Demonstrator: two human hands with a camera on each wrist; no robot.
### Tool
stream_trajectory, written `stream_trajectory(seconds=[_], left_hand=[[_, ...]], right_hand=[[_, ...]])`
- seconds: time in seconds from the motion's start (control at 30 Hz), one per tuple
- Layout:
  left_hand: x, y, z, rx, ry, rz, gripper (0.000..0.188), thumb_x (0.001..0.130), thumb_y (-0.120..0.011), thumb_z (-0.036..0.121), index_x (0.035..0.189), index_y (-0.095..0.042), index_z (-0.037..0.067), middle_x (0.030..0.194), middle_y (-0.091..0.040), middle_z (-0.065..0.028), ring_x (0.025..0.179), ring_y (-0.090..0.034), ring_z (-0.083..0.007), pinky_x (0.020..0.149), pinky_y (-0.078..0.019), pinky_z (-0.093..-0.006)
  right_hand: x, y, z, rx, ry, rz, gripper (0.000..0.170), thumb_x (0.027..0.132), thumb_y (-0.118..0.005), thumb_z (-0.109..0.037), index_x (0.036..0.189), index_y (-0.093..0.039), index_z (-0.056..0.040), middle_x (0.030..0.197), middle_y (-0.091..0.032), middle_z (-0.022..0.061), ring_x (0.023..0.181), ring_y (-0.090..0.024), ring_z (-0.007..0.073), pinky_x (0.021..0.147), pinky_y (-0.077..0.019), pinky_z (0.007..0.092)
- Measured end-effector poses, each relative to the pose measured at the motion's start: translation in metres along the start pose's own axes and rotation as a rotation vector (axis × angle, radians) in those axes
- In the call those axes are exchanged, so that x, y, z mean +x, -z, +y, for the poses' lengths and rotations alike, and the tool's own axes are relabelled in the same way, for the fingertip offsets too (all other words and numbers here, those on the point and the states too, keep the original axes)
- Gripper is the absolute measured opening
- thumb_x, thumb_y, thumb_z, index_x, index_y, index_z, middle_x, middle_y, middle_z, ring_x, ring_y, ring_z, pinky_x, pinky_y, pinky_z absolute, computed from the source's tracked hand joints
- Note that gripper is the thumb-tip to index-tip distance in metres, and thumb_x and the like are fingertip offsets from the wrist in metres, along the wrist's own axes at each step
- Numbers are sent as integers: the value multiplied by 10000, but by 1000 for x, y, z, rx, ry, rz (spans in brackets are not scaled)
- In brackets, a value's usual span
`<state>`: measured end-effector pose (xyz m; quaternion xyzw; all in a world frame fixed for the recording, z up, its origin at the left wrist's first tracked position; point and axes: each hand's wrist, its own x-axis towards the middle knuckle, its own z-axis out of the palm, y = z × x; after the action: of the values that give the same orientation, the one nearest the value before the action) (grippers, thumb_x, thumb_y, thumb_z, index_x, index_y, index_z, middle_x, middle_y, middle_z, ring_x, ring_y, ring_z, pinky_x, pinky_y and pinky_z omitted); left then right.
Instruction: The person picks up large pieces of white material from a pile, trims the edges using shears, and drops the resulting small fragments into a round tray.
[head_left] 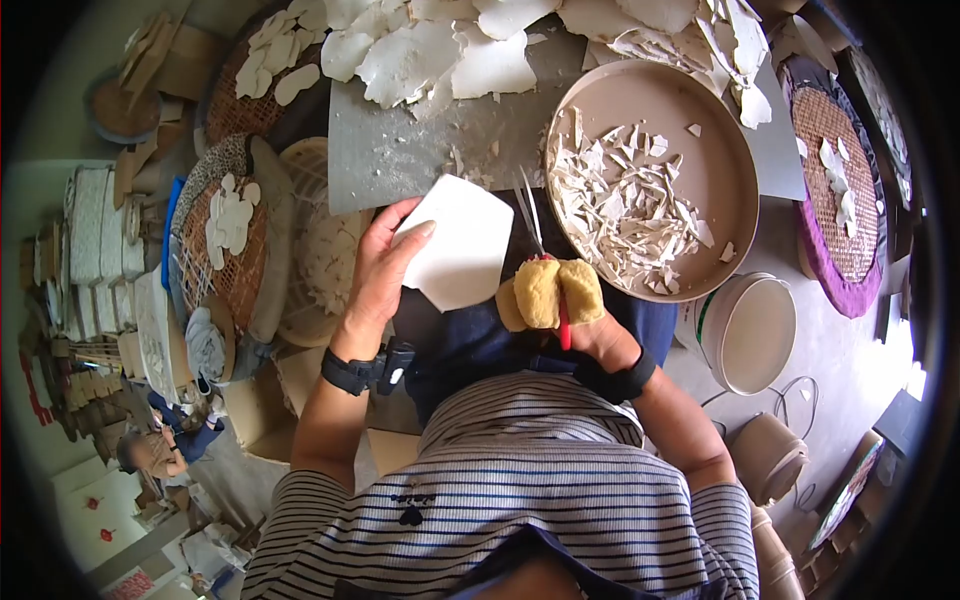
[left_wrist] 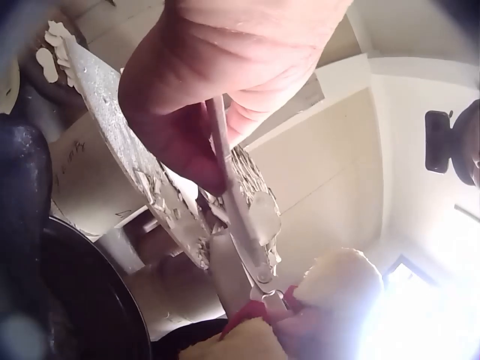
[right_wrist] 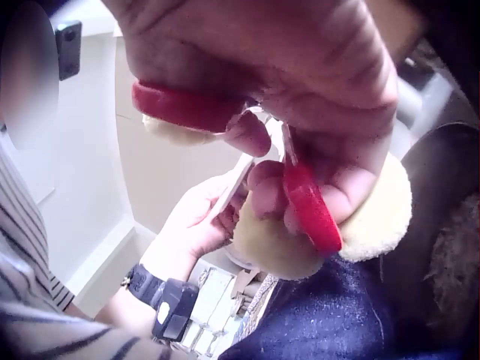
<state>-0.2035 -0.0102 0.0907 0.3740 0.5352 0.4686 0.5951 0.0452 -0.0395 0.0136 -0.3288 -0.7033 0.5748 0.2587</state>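
Observation:
In the head view my left hand (head_left: pixel 380 270) pinches a stiff white flat sheet (head_left: pixel 465 240) with straight, angular edges, its thumb lying on top. My right hand (head_left: pixel 600 338) grips a pair of scissors (head_left: pixel 532 215), whose blades point away from my body, parted, just right of the sheet. Thick yellow spongy padding (head_left: pixel 540 292) is fitted around the scissors' handles and hides most of the fingers. The right wrist view shows the red handle loops (right_wrist: pixel 313 210) with fingers through them. Seen from the left wrist, the sheet (left_wrist: pixel 234 202) is edge-on, close to the scissors' pivot (left_wrist: pixel 262 277).
A round tan tray (head_left: pixel 725 150) with many white offcuts stands ahead on the right. Large white flakes (head_left: pixel 400 60) lie along the far side of a grey board (head_left: pixel 390 150). A white bucket (head_left: pixel 755 335) is at right, woven baskets (head_left: pixel 235 215) at left. Another person (head_left: pixel 165 450) sits farther off.

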Motion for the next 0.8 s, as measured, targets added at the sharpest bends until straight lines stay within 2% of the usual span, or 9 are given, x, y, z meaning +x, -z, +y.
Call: stream_trajectory(seconds=[0.07, 0.17, 0.27, 0.3, 0.53, 0.63, 0.67, 0.73, 0.8], left_hand=[[0, -1, 11, 29, 64, -114, 325, 860, -597, 85, 1159, -529, -22, 1028, -625, -67, 907, -588, -101, 817, -471, -238], [9, 7, 23, 79, 168, -244, 317, 847, -606, 97, 1136, -553, -22, 1003, -634, -58, 885, -594, -95, 797, -475, -231], [19, 13, 37, 193, 279, -376, 323, 822, -616, 107, 1116, -572, -18, 973, -646, -61, 862, -608, -105, 793, -478, -239], [21, 14, 39, 182, 302, -391, 323, 807, -630, 107, 1101, -583, -18, 959, -649, -58, 848, -609, -101, 789, -481, -240], [28, 28, 27, 153, 333, -475, 300, 808, -639, 108, 1082, -593, -6, 957, -644, -43, 867, -595, -87, 792, -478, -235], [32, 38, 17, 165, 319, -525, 309, 804, -643, 120, 1085, -580, 7, 969, -633, -43, 878, -591, -95, 793, -476, -236], [34, 45, 22, 217, 312, -554, 303, 805, -641, 127, 1079, -579, 13, 962, -632, -41, 874, -593, -99, 781, -480, -235], [59, 83, 47, 220, 246, -284, 289, 802, -642, 139, 1060, -581, 22, 976, -630, -60, 890, -600, -116, 805, -483, -256], [100, 139, 73, -145, -91, 49, 258, 809, -651, 156, 1003, -546, 24, 934, -608, -95, 864, -613, -170, 758, -518, -290]], right_hand=[[5, -1, -13, 584, -122, 91, 304, 850, -563, -86, 1135, -475, -26, 1048, -582, 117, 988, -568, 239, 859, -448, 307], [5, 14, -48, 209, 21, 26, 337, 793, -617, -50, 1098, -477, -16, 997, -585, 126, 903, -584, 259, 784, -468, 308], [-2, 5, -34, 228, 31, 24, 363, 771, -641, -60, 1089, -473, -8, 969, -589, 133, 884, -589, 250, 771, -468, 317], [-7, 6, -10, 244, 18, -131, 574, 793, -691, -131, 1277, -397, -36, 1157, -545, 97, 1041, -536, 177, 922, -409, 294], [-9, -6, -21, 994, -216, -47, 152, 905, -563, -138, 1032, -531, -61, 970, -604, 41, 899, -604, 152, 829, -500, 305], [-8, 0, -33, 502, -135, -83, 362, 697, -746, -79, 997, -547, -35, 936, -615, 36, 874, -593, 128, 793, -484, 279], [-9, -2, -22, 245, -174, -119, 340, 696, -735, -77, 981, -556, -28, 911, -619, 39, 859, -599, 135, 784, -482, 279], [-11, -3, -11, 223, -174, -155, 382, 698, -746, -92, 1017, -545, -30, 942, -613, 47, 885, -594, 143, 810, -473, 283], [-9, -5, -4, 357, -104, -55, 436, 697, -760, -117, 1062, -534, -36, 988, -600, 60, 917, -586, 155, 833, -463, 292]])
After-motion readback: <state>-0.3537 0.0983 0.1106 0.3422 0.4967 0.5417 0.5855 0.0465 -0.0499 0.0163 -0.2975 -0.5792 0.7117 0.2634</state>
